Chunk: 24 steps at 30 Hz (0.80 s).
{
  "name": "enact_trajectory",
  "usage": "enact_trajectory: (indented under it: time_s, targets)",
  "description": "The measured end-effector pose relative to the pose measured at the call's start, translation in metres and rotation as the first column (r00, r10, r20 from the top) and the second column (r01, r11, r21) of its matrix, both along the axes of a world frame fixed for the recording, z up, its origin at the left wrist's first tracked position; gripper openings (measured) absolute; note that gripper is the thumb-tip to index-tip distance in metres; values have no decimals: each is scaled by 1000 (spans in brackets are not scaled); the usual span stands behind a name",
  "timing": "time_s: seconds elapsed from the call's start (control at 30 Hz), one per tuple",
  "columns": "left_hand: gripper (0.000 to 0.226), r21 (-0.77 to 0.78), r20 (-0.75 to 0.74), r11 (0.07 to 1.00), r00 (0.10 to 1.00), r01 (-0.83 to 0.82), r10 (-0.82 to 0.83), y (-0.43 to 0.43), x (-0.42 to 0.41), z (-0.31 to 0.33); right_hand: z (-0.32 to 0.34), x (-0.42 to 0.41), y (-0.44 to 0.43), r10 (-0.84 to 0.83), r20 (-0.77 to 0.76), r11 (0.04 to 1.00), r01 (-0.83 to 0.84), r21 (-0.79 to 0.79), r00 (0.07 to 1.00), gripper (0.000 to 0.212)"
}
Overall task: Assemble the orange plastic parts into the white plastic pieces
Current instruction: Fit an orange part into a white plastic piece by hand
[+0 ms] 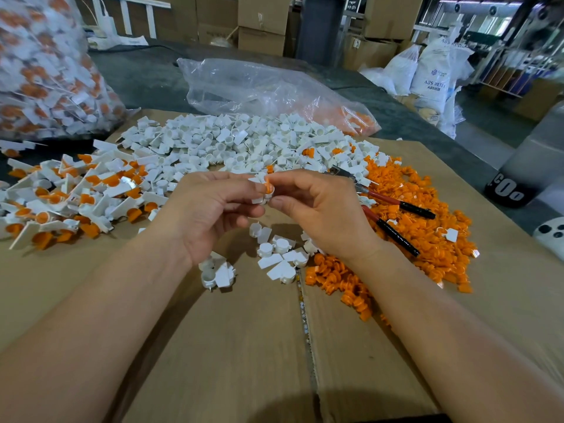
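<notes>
Both hands meet just above the cardboard. The left hand has its fingers curled round a white piece, holding it by the side. The right hand pinches an orange part between thumb and forefinger, right at the top of that white piece. The two touch, but I cannot tell whether the orange part is fully seated (the fingertips cover the joint).

Directly beneath the hands lie a few loose white pieces, with a smaller clump just below the left wrist. All of this rests on a flattened cardboard sheet with a seam running toward the viewer.

To the right spreads a heap of orange parts, reaching under the right forearm. A pair of pliers with red and black handles lies on top of that heap, near the right hand. Beyond the hands sits a broad pile of white pieces. Off to the left is a pile of joined pieces, white with orange showing in them.

Farther back, a crumpled clear bag lies behind the white pile, with some orange inside its right end. A large full bag of white-and-orange pieces stands at the far left. Cardboard boxes and white sacks stand beyond the table.
</notes>
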<state>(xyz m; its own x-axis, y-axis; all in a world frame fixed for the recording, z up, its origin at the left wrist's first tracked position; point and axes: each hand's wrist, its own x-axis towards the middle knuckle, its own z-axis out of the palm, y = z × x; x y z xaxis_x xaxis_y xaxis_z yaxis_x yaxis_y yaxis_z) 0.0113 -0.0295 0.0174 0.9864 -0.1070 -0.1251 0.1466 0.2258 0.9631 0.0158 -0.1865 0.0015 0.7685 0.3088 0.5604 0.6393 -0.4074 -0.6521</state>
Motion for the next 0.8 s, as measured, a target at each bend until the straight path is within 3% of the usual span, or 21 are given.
enact_trajectory:
  time_s: [0.47,0.8]
  targets:
    - [24,-5,16,1000,1000,18,-18,-2,-2,1,1,-2,0,29,-90,996,-20,91,996,37]
    - [9,88,142,996,990,-19,7,-3,-2,-2,3,-2,0,-25,113,998,18,60,993,30]
